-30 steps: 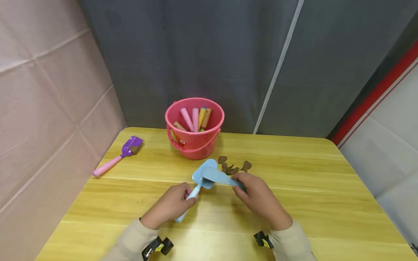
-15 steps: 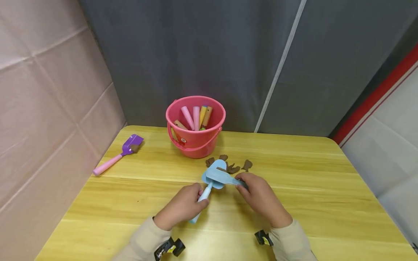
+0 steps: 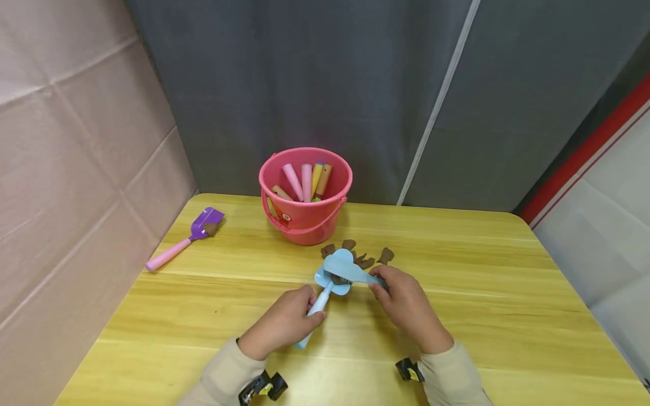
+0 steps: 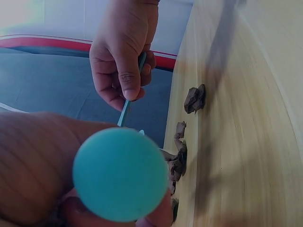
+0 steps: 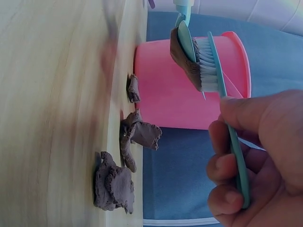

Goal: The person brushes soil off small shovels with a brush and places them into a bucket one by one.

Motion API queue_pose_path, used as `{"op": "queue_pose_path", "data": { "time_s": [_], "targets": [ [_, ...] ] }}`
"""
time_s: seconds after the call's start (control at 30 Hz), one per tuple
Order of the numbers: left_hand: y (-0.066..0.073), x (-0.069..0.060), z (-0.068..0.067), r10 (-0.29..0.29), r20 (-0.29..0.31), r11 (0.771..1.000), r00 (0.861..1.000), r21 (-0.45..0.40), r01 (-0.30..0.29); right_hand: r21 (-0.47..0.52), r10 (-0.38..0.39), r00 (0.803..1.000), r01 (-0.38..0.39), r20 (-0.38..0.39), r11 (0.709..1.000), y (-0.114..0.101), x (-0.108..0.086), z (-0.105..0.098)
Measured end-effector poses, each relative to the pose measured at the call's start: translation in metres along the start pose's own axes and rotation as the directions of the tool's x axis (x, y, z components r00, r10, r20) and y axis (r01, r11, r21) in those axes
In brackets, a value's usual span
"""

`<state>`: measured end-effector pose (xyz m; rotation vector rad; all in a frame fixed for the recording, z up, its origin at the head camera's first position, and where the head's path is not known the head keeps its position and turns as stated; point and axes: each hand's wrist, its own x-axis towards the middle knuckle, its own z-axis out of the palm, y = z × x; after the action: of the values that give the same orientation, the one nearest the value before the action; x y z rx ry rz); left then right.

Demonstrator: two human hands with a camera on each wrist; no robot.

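In the head view my left hand (image 3: 286,321) grips the pale handle of a light blue toy shovel (image 3: 321,276) with a lobed head. My right hand (image 3: 406,301) pinches the handle of a light blue brush (image 3: 345,267), whose head lies across the shovel's head. In the right wrist view the brush's white bristles (image 5: 206,61) meet the shovel head, where brown clay (image 5: 182,59) clings. Both tools appear held above the table. The round handle end (image 4: 120,174) fills much of the left wrist view and hides the shovel head. Several brown clay lumps (image 3: 365,262) lie just beyond.
A pink bucket (image 3: 304,220) holding several handled tools stands behind the clay. At the table's left lies a purple scoop (image 3: 198,225) with a pink handle and a clay lump by its blade. A grey curtain (image 3: 304,73) hangs behind the wooden table (image 3: 482,270).
My left hand and the shovel have moved right, uncovering clay lumps in front of the bucket. Over the shovel head, the brush has shifted and turned slightly. Both hands keep their grips.
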<state>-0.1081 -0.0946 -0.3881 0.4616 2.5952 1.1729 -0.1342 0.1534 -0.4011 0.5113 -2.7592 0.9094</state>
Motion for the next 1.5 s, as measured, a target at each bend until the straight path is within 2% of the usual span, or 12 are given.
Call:
{"op": "queue_pose_path", "data": {
  "time_s": [0.2, 0.33, 0.5, 0.6, 0.7, 0.83, 0.97, 1.1, 1.3, 1.5],
  "targets": [
    [-0.001, 0.000, 0.000, -0.008, 0.005, 1.000, 1.000, -0.021, 0.009, -0.006, 0.002, 1.000, -0.003, -0.023, 1.000, 0.000, 0.000, 0.002],
    [-0.001, 0.001, 0.000, -0.033, 0.002, 0.998, 0.999, -0.049, 0.033, -0.019, -0.014, 0.997, 0.012, -0.078, 1.000, 0.000, 0.001, 0.004],
    [-0.002, 0.001, 0.001, -0.047, 0.003, 0.997, 0.999, -0.056, 0.047, 0.006, 0.037, 0.991, -0.036, -0.126, 0.999, 0.002, 0.000, -0.001],
    [-0.003, 0.001, 0.002, -0.041, -0.007, 0.998, 0.999, -0.044, 0.041, 0.027, 0.063, 0.993, -0.061, -0.102, 0.998, 0.004, -0.002, -0.008],
    [-0.004, 0.002, 0.004, -0.043, -0.021, 0.998, 0.999, -0.036, 0.042, 0.028, 0.013, 1.000, -0.013, -0.018, 1.000, 0.003, -0.003, -0.009],
    [-0.005, 0.004, 0.006, -0.039, -0.022, 0.999, 0.999, -0.031, 0.038, -0.006, -0.067, 0.994, 0.067, 0.091, 0.998, 0.000, -0.003, -0.005],
    [-0.004, 0.005, 0.008, -0.022, -0.014, 0.999, 1.000, -0.028, 0.022, -0.048, -0.054, 0.997, 0.057, 0.058, 0.997, -0.001, -0.003, -0.003],
    [-0.003, 0.004, 0.007, -0.003, -0.022, 1.000, 1.000, -0.012, 0.003, -0.039, -0.035, 0.999, 0.035, 0.018, 0.999, -0.001, -0.003, -0.005],
    [-0.002, 0.001, 0.005, 0.021, -0.029, 1.000, 0.999, 0.012, -0.021, -0.002, -0.002, 1.000, 0.002, 0.022, 1.000, 0.001, -0.003, -0.005],
    [-0.002, 0.000, 0.004, 0.013, -0.016, 1.000, 1.000, -0.001, -0.013, -0.003, 0.021, 0.999, -0.021, 0.025, 1.000, 0.002, -0.001, -0.003]
  ]
}}
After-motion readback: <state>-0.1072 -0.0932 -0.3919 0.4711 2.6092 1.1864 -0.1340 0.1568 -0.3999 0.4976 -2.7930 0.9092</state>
